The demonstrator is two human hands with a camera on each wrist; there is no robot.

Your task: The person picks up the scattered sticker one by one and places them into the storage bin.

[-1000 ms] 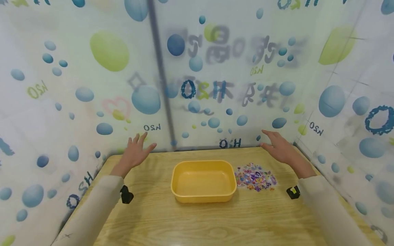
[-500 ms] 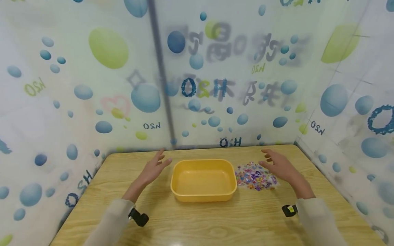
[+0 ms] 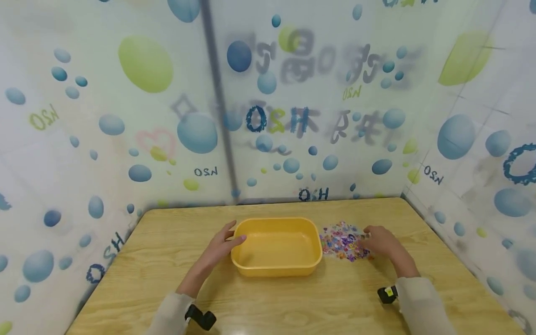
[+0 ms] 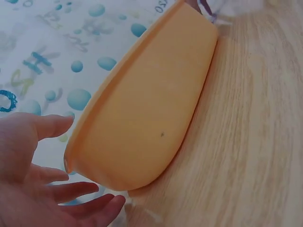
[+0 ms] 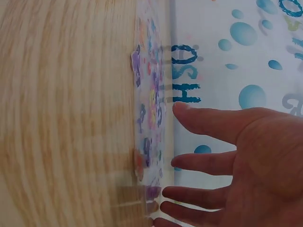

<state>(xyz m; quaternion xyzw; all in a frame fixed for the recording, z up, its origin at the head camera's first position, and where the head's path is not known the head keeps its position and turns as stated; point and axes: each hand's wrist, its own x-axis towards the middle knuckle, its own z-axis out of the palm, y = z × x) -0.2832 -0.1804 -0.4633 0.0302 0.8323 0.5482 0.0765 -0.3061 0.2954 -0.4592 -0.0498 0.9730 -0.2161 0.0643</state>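
A yellow plastic tub (image 3: pixel 276 267) stands empty in the middle of the wooden table (image 3: pixel 268 302). My left hand (image 3: pixel 222 244) is at its left end with the fingers spread and the thumb by the rim. In the left wrist view the tub (image 4: pixel 147 109) fills the middle and my left hand (image 4: pixel 47 189) lies open just beside its corner; contact is unclear. A clear sheet of small colourful stickers (image 3: pixel 341 239) lies right of the tub. My right hand (image 3: pixel 378 242) rests on the sheet's right edge. In the right wrist view my right hand (image 5: pixel 213 161) has straight fingers that reach the sheet (image 5: pixel 147 118).
Frosted plastic curtains (image 3: pixel 125 139) printed with blue and green bubbles close in the table at the back and both sides. Small black cameras sit on both wrists (image 3: pixel 201 318). The table's back edge (image 3: pixel 272 201) runs along the curtain.
Both hands came down from the back curtain toward me. The left hand moved right to the tub's left end, and the right hand dropped onto the sticker sheet.
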